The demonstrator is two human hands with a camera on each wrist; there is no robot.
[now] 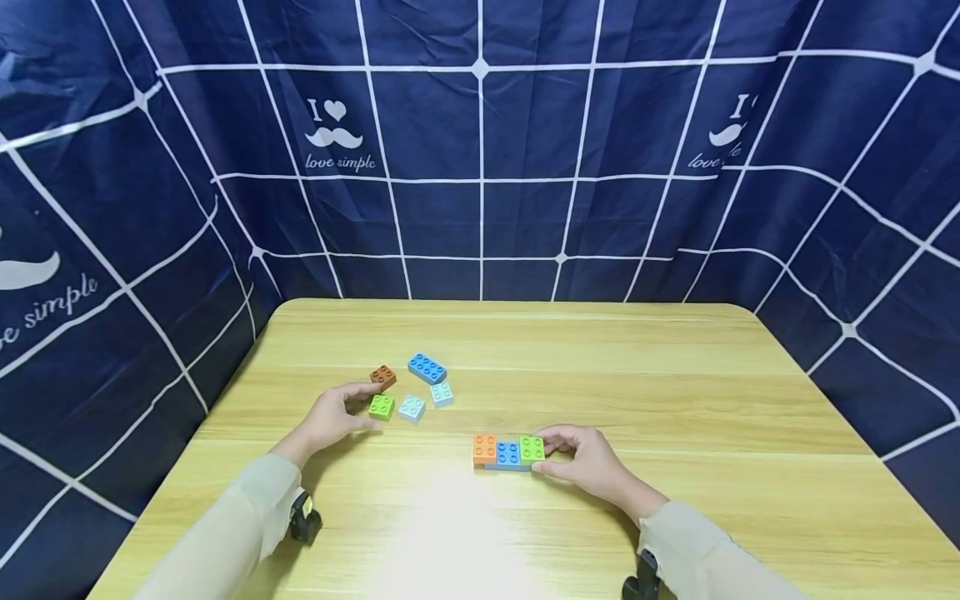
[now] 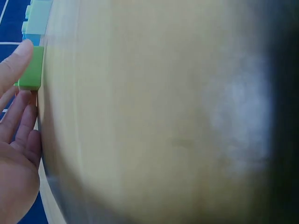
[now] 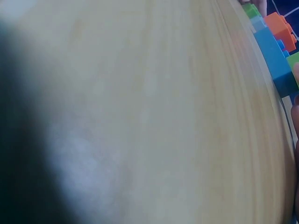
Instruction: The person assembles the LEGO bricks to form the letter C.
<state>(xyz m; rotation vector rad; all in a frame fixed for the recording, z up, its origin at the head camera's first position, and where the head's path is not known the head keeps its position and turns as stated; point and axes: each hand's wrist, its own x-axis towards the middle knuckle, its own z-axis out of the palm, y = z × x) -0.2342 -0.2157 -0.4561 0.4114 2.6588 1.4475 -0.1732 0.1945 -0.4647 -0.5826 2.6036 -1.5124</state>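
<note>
Around three sides of the pale wood-grain table (image 1: 637,375) hangs dark blue cloth (image 1: 480,133), ruled with white lines and printed with moustaches (the words read "love simple"). Glare whitens the table's near middle. Toward the left, a blue brick (image 1: 427,367) lies beside one pale blue brick (image 1: 442,393), with a second pale blue brick (image 1: 412,407) nearer. A brown brick (image 1: 383,377) sits close to the left hand (image 1: 333,417), just behind a loose green brick (image 1: 382,407). The left fingers are apart from the thumb, about the loose green brick; whether they touch it, I cannot tell. Near the middle, the right hand (image 1: 588,458) has its fingers and thumb pinched on the green end of the joined bricks (image 1: 508,452): orange and green atop blue. Beige sleeves (image 1: 225,533) cover both forearms.
</note>
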